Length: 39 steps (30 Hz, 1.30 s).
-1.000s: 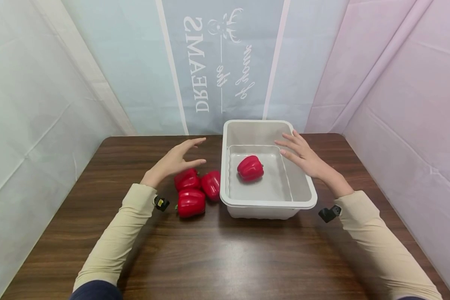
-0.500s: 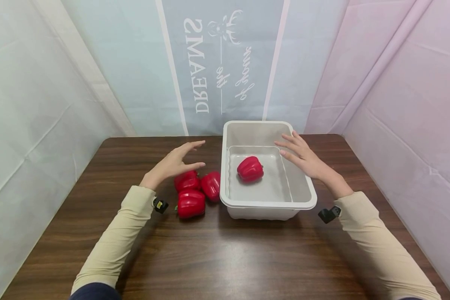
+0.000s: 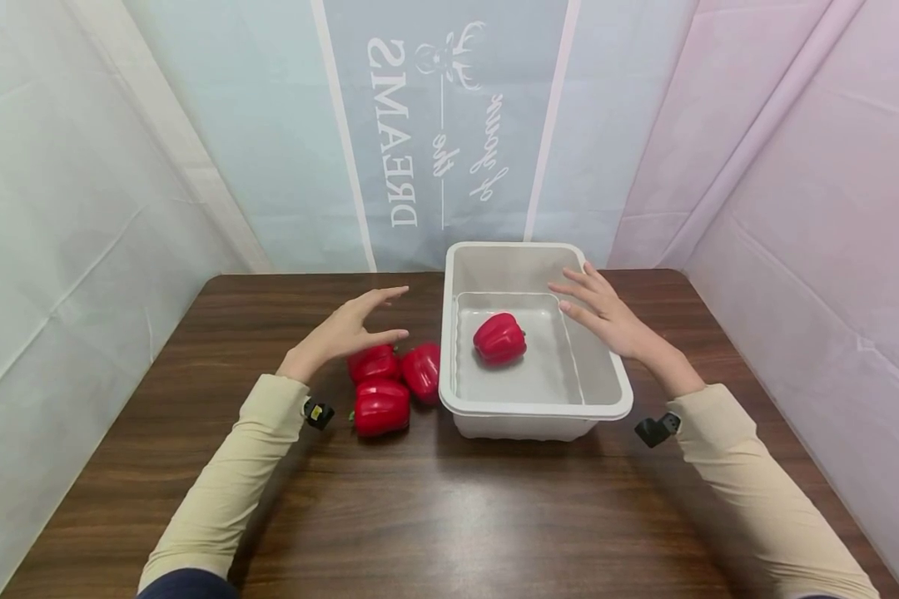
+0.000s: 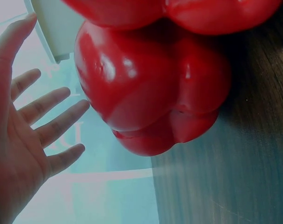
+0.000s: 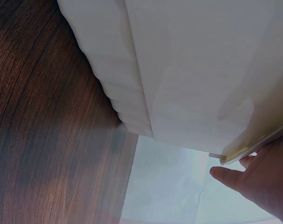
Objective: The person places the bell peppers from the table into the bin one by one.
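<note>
While hovering with left hand [image 3: 339, 332] spread and empty near three peppers [image 3: 382, 408] beside the bin [image 3: 524, 428], holds right hand [image 3: 605, 316], likewise spread and empty, over its rim [image 3: 535, 409], with one pepper [image 3: 500, 339] inside. Could send neighbours rolling if grabbing one crookedly.

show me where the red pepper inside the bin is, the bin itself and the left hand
red pepper inside the bin [image 3: 499, 339]: head view, middle of its glossy side
bin [image 3: 535, 409]: head view, near edge of its rim
left hand [image 3: 342, 331]: head view, back of the hand
</note>
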Available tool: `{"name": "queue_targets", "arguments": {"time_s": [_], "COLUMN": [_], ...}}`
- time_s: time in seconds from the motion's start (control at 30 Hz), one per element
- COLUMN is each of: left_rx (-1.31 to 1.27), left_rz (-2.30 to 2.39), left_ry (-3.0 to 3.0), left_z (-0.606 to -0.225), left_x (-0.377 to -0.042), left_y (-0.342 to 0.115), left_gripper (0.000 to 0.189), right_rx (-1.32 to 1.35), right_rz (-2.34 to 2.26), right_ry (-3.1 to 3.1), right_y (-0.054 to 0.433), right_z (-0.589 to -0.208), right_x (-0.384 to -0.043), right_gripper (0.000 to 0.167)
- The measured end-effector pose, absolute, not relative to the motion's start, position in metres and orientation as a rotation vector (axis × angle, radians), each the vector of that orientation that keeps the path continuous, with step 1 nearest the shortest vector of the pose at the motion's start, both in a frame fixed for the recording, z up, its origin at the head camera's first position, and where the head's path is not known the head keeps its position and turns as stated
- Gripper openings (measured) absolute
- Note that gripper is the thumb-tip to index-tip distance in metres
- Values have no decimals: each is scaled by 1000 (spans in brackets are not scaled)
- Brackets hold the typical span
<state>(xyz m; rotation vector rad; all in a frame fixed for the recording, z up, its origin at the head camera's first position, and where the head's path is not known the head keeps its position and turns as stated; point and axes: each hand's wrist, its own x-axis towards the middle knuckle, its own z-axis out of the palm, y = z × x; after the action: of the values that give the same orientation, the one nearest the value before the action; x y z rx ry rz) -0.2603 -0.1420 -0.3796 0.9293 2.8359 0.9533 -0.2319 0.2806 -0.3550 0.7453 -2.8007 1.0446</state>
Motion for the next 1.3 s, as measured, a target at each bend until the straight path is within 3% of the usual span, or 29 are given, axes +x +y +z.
{"name": "queue_targets", "arguments": {"time_s": [1.3], "left_rx": [885], "left_rz": [921], "left_ry": [2747], "left_z": [-389], "left_x": [-255], "left_y": [-149], "left_gripper": [72], "right_rx": [732], "right_rz": [1057], "right_ry": [-2801], "right_y": [280], "right_z": [-356], "right_x": [-232], "right_gripper": [42]}}
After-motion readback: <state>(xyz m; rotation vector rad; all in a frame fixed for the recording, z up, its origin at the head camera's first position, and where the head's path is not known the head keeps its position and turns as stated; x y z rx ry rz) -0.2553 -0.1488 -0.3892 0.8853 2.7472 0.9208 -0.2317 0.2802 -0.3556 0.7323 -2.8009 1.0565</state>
